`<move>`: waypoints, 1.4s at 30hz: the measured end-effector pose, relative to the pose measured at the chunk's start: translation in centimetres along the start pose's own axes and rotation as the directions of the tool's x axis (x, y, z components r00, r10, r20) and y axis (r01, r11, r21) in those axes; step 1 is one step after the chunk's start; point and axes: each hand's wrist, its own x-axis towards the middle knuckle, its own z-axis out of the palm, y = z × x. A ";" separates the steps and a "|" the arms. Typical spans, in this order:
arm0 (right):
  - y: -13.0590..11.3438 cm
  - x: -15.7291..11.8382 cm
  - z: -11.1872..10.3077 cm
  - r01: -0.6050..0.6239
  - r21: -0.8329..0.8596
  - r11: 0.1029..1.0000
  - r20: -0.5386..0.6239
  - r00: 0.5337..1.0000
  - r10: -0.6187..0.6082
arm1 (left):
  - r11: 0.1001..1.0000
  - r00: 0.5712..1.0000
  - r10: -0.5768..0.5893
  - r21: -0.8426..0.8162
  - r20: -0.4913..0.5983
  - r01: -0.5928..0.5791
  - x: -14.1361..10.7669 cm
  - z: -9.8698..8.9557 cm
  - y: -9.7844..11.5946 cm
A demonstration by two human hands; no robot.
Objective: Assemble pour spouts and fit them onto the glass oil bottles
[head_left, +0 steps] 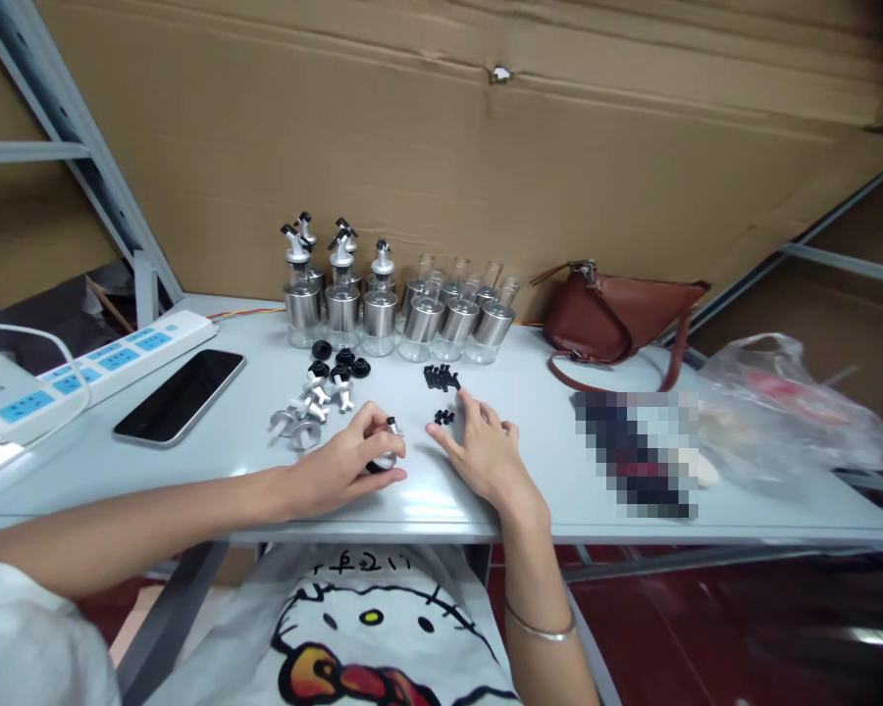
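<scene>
My left hand (360, 456) is closed around a silver pourer top (387, 456) with a black tip, low over the table's front part. My right hand (482, 446) is spread, palm down, its index fingertip at a row of thin black levers (440, 377). Near its thumb lie several tiny black pieces (444, 418). Silver pourer parts (316, 407) are piled beyond my left hand, and black round stoppers (340, 364) lie behind them.
At the back stand glass bottles with steel sleeves (423, 319); some carry pourers (340, 250). On the left are a phone (181, 397) and a power strip (110, 368). A brown bag (610, 314), a plastic bag (787, 412) and a pixelated dark item (629, 456) lie right.
</scene>
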 end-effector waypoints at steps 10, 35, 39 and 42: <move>0.8 0.4 0.5 0.040 0.005 0.999 -0.118 0.992 -0.039 | 1.000 1.000 0.002 0.002 0.028 -0.002 0.2 0.1 -0.1; -0.7 -1.7 -0.3 0.137 0.701 0.699 -0.427 0.866 0.259 | 0.896 0.976 -0.215 -0.407 -0.040 0.181 -0.3 1.3 -0.7; -3.4 -2.5 0.5 0.061 0.974 0.217 -0.101 0.979 0.177 | 0.876 0.977 -0.213 -0.442 0.003 0.192 -0.3 1.3 -0.6; -4.3 -2.8 1.0 -0.047 0.998 -0.043 0.051 0.994 0.093 | 0.868 0.978 -0.207 -0.455 0.027 0.196 -0.3 1.1 -0.5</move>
